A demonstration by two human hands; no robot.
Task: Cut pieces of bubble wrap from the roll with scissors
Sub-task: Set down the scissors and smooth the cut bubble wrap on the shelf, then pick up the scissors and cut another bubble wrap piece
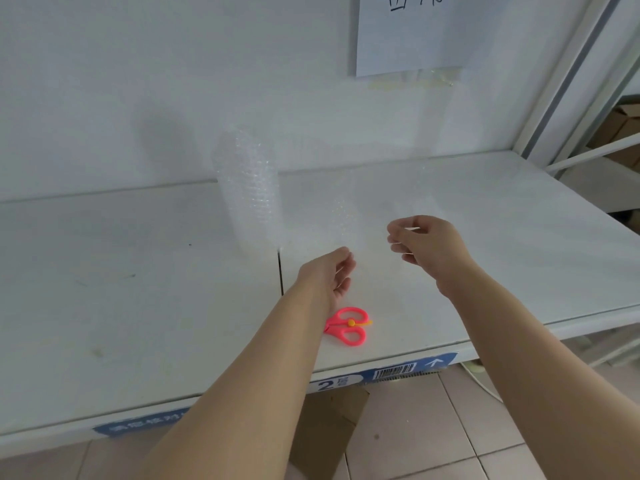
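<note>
A roll of clear bubble wrap [247, 192] stands upright on the white shelf [138, 289], near the back wall. A faint, see-through sheet [343, 220] runs from it to the right, toward my hands. My right hand [426, 244] is raised above the shelf, its fingers pinched on the sheet's far end. My left hand [334, 271] hovers lower, by the sheet's bottom edge, thumb and fingers apart in a loose curl; I cannot tell whether it touches the sheet. Pink scissors [348, 325] lie flat on the shelf, just behind my left wrist, untouched.
The shelf's front edge [398, 370] carries blue labels and a barcode. A paper sign [408, 32] hangs on the back wall. A metal rack upright [568, 74] stands on the right with cardboard boxes [620, 126] behind it. Below lie tiled floor and a cardboard piece [329, 427].
</note>
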